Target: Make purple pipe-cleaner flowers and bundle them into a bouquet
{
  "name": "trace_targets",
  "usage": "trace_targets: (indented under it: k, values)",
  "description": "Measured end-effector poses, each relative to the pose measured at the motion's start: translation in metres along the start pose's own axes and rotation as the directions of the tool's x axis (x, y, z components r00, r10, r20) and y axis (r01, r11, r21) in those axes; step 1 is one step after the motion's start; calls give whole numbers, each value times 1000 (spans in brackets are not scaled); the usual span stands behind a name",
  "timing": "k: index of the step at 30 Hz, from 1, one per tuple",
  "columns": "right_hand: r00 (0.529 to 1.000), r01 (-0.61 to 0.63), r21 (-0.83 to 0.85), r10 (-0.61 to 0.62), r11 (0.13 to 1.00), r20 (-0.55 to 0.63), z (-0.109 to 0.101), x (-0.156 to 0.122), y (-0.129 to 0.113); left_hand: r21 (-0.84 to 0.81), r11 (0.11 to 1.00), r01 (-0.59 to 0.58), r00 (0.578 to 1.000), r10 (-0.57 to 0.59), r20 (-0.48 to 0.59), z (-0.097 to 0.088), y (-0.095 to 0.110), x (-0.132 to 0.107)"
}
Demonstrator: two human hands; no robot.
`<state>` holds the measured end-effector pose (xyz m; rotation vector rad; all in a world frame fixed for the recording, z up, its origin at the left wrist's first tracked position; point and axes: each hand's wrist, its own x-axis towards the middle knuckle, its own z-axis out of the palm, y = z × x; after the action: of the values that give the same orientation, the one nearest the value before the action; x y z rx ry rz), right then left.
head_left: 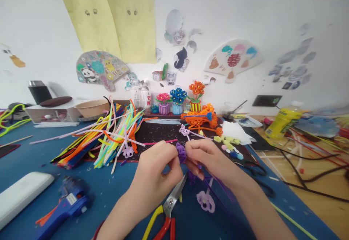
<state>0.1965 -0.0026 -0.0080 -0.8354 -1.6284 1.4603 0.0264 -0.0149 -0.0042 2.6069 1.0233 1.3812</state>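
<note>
Between my two hands is a dark purple pipe-cleaner flower [180,153], its petals bunched together. My left hand [159,169] pinches it from the left with curled fingers. From the right, my right hand [208,160] is closed on it too, and purple stems trail below. Just under the hands lie scissors [169,203] with yellow and red handles, blades pointing up toward the fingers. A light purple pipe-cleaner flower [205,200] rests on the blue table below my right hand. Another lilac flower [128,152] lies left of my left hand.
Bundled coloured pipe cleaners [117,134] lie at left, above a blue glue gun [68,203] and white case [24,192]. Small potted pipe-cleaner flowers [178,98] stand at the back. Black-handled scissors [257,174], pompoms [230,143] and a yellow bottle [283,120] are at right.
</note>
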Motion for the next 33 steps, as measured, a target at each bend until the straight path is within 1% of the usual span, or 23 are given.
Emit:
trace_targets:
  k: [3,8,13,17,22,26,29,31,33]
  values:
    - [1000,7,-15,-7,1000,-5,0,0,1,90,995,-50,998,54,-44,2,0,-1]
    - [999,25,-61,-26,998,-26,2,1,1,218,971,-101,990,119,-70,4,-1,-3]
    - [998,18,-134,-27,991,-64,4,0,0,350,928,-128,989,145,-22,4,-4,-4]
    - [997,4,-175,-16,985,-69,6,-2,0,470,872,-139,987,161,-8,3,-8,-5]
    - [997,-58,-188,46,980,-66,11,-4,-2,580,784,-218,971,231,53,1,-8,-4]
    - [989,-137,-196,122,971,-86,13,-7,-4,610,745,-271,959,264,103,1,-7,-3]
    - [982,-170,-147,157,974,-101,10,-7,-4,586,766,-265,961,258,98,2,-7,-3]
    - [982,-157,-74,148,985,-121,6,-5,-4,518,829,-210,976,211,57,1,-7,-2]
    - [981,-135,22,137,991,-135,2,-3,-5,382,916,-121,992,125,14,-1,-6,-1]
